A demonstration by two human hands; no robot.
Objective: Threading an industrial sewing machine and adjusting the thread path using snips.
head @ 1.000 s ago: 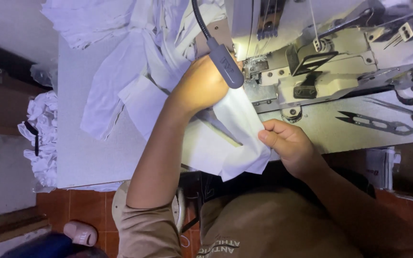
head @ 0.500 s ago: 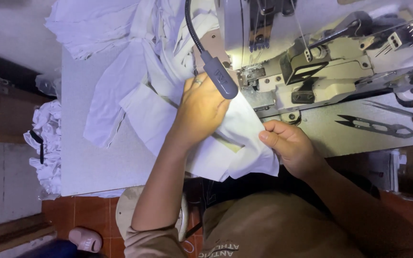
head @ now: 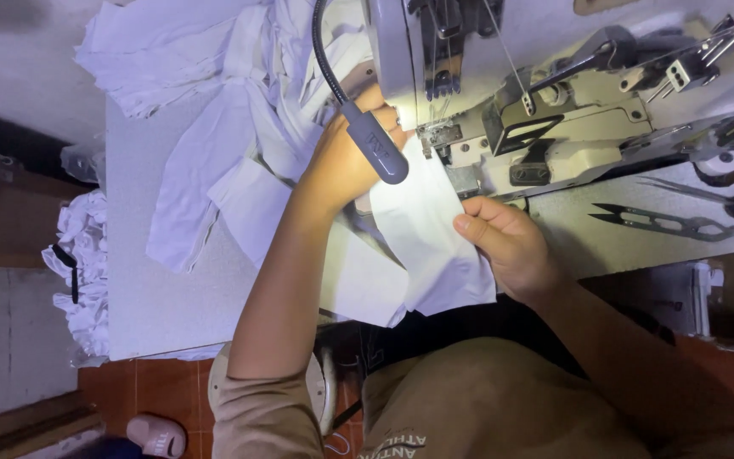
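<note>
A white fabric piece (head: 422, 225) lies lit on the sewing table, running up to the presser foot (head: 437, 134) of a cream sewing machine (head: 571, 127). My left hand (head: 346, 157) rests on the cloth just left of the needle, partly behind the grey gooseneck lamp head (head: 375, 144). My right hand (head: 503, 242) pinches the fabric's right edge near the table's front, below the machine bed. The cloth's lower end hangs over the table edge toward my lap.
A heap of white fabric pieces (head: 206, 102) covers the table's back left. Black thread snips (head: 660, 223) lie on the bed at right. More white cloth (head: 82, 272) hangs off the table's left side. A pink slipper (head: 155, 435) sits on the orange tile floor.
My left hand has slid up the cloth toward the needle, pushing the fabric under the presser foot. My right hand has followed, keeping hold of the edge.
</note>
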